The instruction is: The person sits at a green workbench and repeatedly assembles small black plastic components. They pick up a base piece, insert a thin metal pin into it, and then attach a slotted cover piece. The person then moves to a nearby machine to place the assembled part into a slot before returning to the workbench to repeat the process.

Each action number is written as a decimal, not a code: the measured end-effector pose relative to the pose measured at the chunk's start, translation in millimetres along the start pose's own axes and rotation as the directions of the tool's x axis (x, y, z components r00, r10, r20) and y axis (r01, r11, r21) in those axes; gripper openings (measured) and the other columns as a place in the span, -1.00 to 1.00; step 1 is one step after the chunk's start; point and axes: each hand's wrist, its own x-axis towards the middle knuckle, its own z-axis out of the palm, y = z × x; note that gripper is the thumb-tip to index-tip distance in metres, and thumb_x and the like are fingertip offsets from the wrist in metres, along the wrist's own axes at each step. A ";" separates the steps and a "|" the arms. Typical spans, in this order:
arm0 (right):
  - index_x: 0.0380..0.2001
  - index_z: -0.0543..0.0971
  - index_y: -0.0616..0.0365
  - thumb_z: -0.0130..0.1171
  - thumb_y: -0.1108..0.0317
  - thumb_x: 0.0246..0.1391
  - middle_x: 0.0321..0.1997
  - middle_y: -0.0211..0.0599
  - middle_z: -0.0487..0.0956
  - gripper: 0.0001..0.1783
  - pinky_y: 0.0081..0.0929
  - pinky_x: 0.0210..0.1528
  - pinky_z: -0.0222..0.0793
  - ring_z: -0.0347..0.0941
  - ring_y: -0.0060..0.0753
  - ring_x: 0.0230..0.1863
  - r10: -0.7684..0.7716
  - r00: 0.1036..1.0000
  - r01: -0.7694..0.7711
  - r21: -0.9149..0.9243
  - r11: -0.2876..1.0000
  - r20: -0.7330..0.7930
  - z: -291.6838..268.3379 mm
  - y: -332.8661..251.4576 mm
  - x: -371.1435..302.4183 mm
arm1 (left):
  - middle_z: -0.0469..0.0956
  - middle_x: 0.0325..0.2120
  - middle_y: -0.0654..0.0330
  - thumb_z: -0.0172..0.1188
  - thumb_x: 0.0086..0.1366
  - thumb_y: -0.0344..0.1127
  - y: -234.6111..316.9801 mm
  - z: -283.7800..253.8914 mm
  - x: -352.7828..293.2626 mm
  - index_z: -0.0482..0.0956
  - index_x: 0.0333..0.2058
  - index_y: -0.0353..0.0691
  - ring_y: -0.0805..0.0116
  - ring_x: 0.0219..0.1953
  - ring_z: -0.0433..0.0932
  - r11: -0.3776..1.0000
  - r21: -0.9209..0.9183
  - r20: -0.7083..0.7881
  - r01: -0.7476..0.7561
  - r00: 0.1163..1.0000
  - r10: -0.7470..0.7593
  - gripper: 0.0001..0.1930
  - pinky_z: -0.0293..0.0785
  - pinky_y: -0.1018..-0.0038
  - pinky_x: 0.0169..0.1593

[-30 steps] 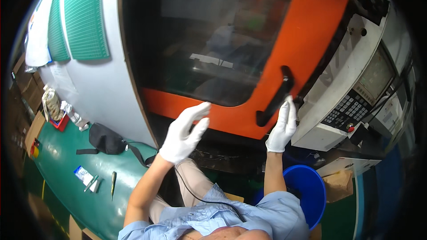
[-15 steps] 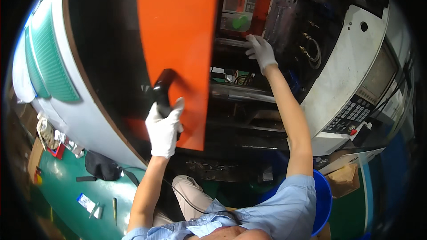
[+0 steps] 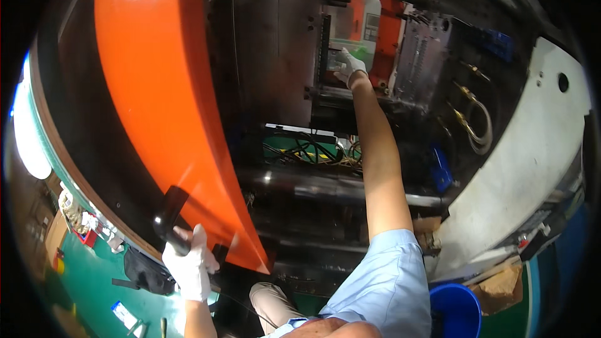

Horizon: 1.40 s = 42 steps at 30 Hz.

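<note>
Machine bay open: left hand (image 3: 190, 269) on the door handle (image 3: 169, 216), right hand (image 3: 350, 69) extended inside.
Left fingers are closed round the black handle on the orange door (image 3: 153, 81), which stands at the left of the opening. Right fingers appear spread and hold nothing visible; the hand is between the wide steel plate (image 3: 275, 50) on its left and the narrower metal block (image 3: 421, 59) on its right. Contact with either cannot be confirmed. The step in hand is judged to be a reach into the bay with the door held aside. The next move calls for a steady left grip and the right forearm kept clear of both metal faces.
</note>
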 end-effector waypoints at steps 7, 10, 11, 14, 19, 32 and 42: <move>0.19 0.43 0.23 0.12 0.18 0.36 0.21 -0.04 0.50 -0.54 -0.15 0.23 0.39 0.46 -0.21 0.16 -0.133 0.991 0.106 0.429 0.897 0.033 12.3 -25.9 97.8 | 0.25 -0.84 0.30 0.07 0.35 -0.44 -13.6 12.3 7.0 0.19 -0.53 -0.09 0.52 -0.89 0.16 0.995 -0.069 -0.091 -0.075 0.993 0.069 -0.70 0.06 0.55 -0.80; 0.22 0.41 0.28 0.10 0.30 0.33 0.36 0.05 0.39 -0.54 -0.17 0.35 0.28 0.35 -0.16 0.35 -0.209 0.978 0.190 0.377 0.907 0.010 61.6 -26.8 31.8 | 0.21 -0.83 0.29 0.12 0.27 -0.54 -8.6 2.8 5.0 0.21 -0.53 -0.14 0.52 -0.87 0.16 0.987 -0.067 -0.192 -0.144 0.973 0.129 -0.71 0.04 0.53 -0.76; 0.21 0.43 0.26 0.11 0.29 0.32 0.35 0.02 0.42 -0.54 -0.18 0.32 0.31 0.38 -0.14 0.33 -0.245 0.970 0.221 0.396 0.891 0.009 60.3 -39.7 35.6 | 0.21 -0.83 0.29 0.12 0.27 -0.54 -11.9 6.3 7.2 0.21 -0.53 -0.14 0.52 -0.87 0.16 0.988 -0.070 -0.195 -0.141 0.973 0.125 -0.71 0.04 0.53 -0.76; 0.12 0.50 0.19 0.15 0.22 0.27 0.22 -0.09 0.53 -0.58 -0.19 0.22 0.40 0.47 -0.12 0.21 -0.458 0.881 0.470 0.103 0.877 -0.119 54.3 -74.9 71.2 | 0.21 -0.83 0.30 0.13 0.27 -0.53 -17.6 11.9 12.4 0.21 -0.54 -0.14 0.52 -0.87 0.15 0.991 -0.080 -0.193 -0.112 0.977 0.095 -0.71 0.04 0.53 -0.76; -0.09 0.60 0.13 0.21 0.10 0.23 -0.03 -0.23 0.69 -0.65 -0.21 0.00 0.57 0.63 -0.13 -0.03 -0.648 0.706 0.665 -0.046 0.746 -0.286 49.2 -122.4 83.1 | 0.20 -0.82 0.30 0.14 0.28 -0.52 -18.2 13.8 15.7 0.21 -0.54 -0.14 0.53 -0.86 0.14 0.993 -0.069 -0.194 -0.098 0.978 0.083 -0.70 0.03 0.53 -0.75; 0.01 0.54 0.29 0.14 0.21 0.27 -0.22 -0.21 0.66 -0.61 -0.52 -0.23 0.54 0.59 -0.43 -0.27 0.096 0.759 0.424 -0.600 0.678 0.644 -125.8 -69.3 -385.2 | 0.25 -0.82 0.34 0.32 0.31 -0.21 -27.7 -11.4 21.3 0.38 -0.67 -0.10 0.56 -0.77 0.12 0.984 0.105 -0.031 -0.146 0.988 0.150 -0.59 0.08 0.55 -0.55; -0.15 0.65 0.17 0.29 0.30 0.13 -0.41 -0.03 0.66 -0.75 -0.29 -0.27 0.56 0.66 -0.21 -0.37 -0.181 0.977 0.012 -0.878 -0.478 0.112 -149.1 -104.8 -597.6 | 0.29 -0.80 0.29 0.31 0.33 -0.22 -31.6 -19.5 21.1 0.51 -0.70 -0.24 0.53 -0.68 0.23 0.962 0.130 0.076 -0.241 0.970 0.232 -0.58 0.32 0.51 0.13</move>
